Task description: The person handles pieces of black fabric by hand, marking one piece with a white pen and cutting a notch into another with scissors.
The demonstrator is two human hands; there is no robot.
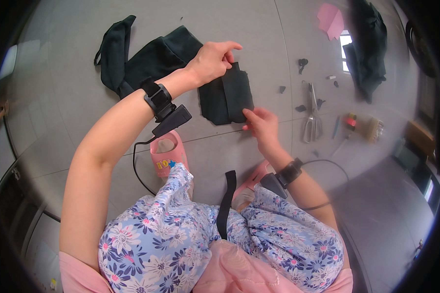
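Observation:
A dark green-black piece of cloth (225, 100) lies on the grey tiled floor in front of me, with a fold or seam down its middle. At its top edge is my left hand (212, 61), one finger stretched out and the others curled in at the fabric. My right hand (262, 128) pinches the lower right corner, thumb on top. Left of this piece, and running under my left wrist, more dark cloth (156, 58) lies with a long narrow part at its far end. Where the two pieces meet is hidden by my left hand.
Scissors (312, 115) lie on the floor at the right among small dark scraps (300, 108). Further right are a blue pen-like stick (337, 126) and a red-and-yellow item (350, 121). A pink piece (330, 21) and a dark cloth heap (369, 53) lie far right. Cables hang from both wrist devices.

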